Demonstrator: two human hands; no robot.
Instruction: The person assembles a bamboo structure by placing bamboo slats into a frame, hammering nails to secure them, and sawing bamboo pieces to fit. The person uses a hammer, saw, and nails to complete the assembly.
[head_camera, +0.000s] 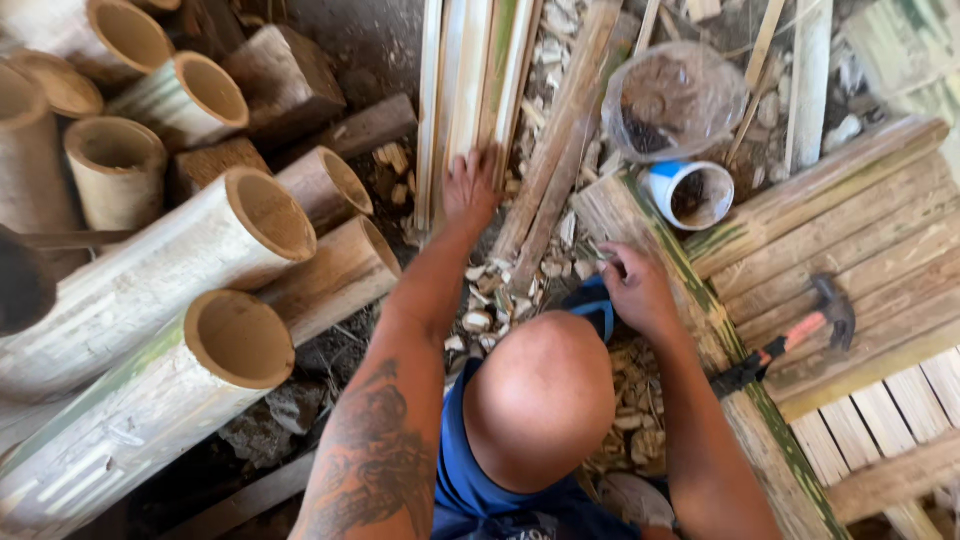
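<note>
My left hand reaches forward and lies flat, fingers apart, on the lower ends of several pale split bamboo slats that stand against the rubble. My right hand rests with curled fingers at the near corner of a bamboo slat panel; I cannot see anything inside the fingers. My bent knee fills the middle of the view between both arms. A hammer with an orange and black handle lies on the panel, right of my right hand.
Thick cut bamboo tubes are stacked at the left with open ends facing up. A white cup with a blue rim and a clear plastic bag sit beyond the panel. Bamboo chips litter the ground.
</note>
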